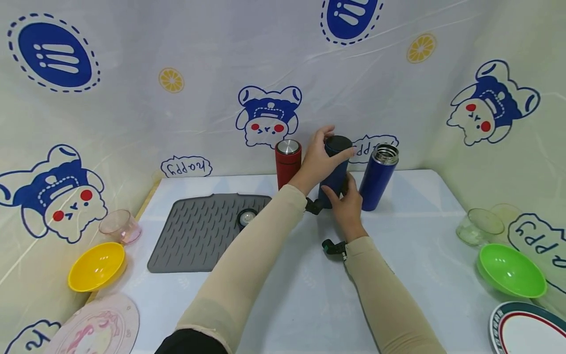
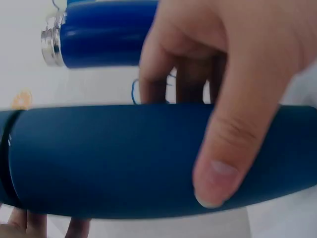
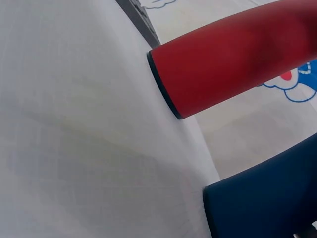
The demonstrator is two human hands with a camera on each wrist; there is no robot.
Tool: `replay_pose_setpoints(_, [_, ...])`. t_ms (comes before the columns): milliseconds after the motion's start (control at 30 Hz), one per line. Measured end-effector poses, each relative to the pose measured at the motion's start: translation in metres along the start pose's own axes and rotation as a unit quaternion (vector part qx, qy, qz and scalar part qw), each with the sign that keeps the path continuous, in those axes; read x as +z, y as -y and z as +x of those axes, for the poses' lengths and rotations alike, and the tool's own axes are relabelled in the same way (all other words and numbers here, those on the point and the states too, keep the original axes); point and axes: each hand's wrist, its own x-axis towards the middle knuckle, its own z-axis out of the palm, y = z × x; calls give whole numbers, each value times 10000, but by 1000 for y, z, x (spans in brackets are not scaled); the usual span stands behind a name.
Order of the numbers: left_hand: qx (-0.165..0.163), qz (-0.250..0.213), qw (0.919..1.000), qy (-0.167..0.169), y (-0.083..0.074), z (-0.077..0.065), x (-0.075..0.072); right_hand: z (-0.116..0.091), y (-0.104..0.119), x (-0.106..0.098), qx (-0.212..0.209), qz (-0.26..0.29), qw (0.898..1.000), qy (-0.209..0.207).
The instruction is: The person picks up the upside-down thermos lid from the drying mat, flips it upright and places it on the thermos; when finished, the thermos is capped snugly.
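Observation:
A dark blue insulated bottle [image 1: 334,181] with a black lid [image 1: 338,143] stands upright at the back of the table. My left hand [image 1: 316,162] holds it near the top, thumb across the front below the lid and fingers behind. Lower on the body, my right hand [image 1: 348,207] grips it; the left wrist view has its thumb [image 2: 220,173] along the side and the fingers passing behind. To the right stands a bright blue bottle [image 1: 379,183] with a bare steel threaded neck. A red bottle [image 1: 288,158] stands to the left, partly hidden by my left arm.
A grey ridged mat [image 1: 194,236] lies left, with a black-rimmed lid [image 1: 246,217] on it. Leftmost are a pink glass [image 1: 120,227], yellow bowl [image 1: 97,267] and pink plate [image 1: 99,324]; rightmost, a greenish glass [image 1: 479,227], green bowl [image 1: 511,270] and white plate [image 1: 535,334].

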Motion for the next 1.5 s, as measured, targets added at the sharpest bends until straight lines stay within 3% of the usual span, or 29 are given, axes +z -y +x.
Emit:
replay_pose_setpoints(100, [-8, 35, 9999, -136, 0, 2, 0, 0, 0, 1, 40, 38, 10000, 41])
replay_pose_setpoints(300, [84, 248, 9996, 143, -4, 4, -5, -1, 2, 1, -62, 98, 9999, 5])
replay_pose_setpoints(400, [-20, 484, 9988, -30, -4, 5, -4, 0, 2, 1, -5, 90, 10000, 23])
replay_pose_setpoints(500, [-18, 300, 9995, -89, -4, 6, -4, 0, 2, 2, 17, 56, 10000, 33])
replay_pose_setpoints(633, [188, 149, 9997, 87, -5, 5, -5, 0, 1, 2, -9, 40, 10000, 39])
replay_pose_setpoints(867, [83, 108, 9996, -239, -8, 4, -5, 0, 0, 2, -1, -62, 10000, -12])
replay_pose_setpoints(967, [215, 12, 9997, -114, -7, 5, -6, 0, 0, 1, -54, -52, 10000, -17])
replay_pose_setpoints(1067, [88, 101, 9999, 67, -6, 4, -5, -1, -1, 0, -76, -81, 9999, -36])
replay_pose_setpoints(1167, [-81, 286, 9996, 16, -4, 1, -4, -1, -2, 0, -52, -106, 9999, 13])
replay_pose_setpoints(1300, [28, 68, 9999, -109, -3, -2, -3, -1, -2, 0, -106, -68, 9999, 23])
replay_pose_setpoints(1433, [56, 259, 9996, -58, -2, -2, -2, -1, -2, 1, -174, -6, 9998, 9])
replay_pose_setpoints(1500, [-14, 420, 9989, -185, 0, -2, -1, -2, -2, 2, -220, 4, 9998, -4])
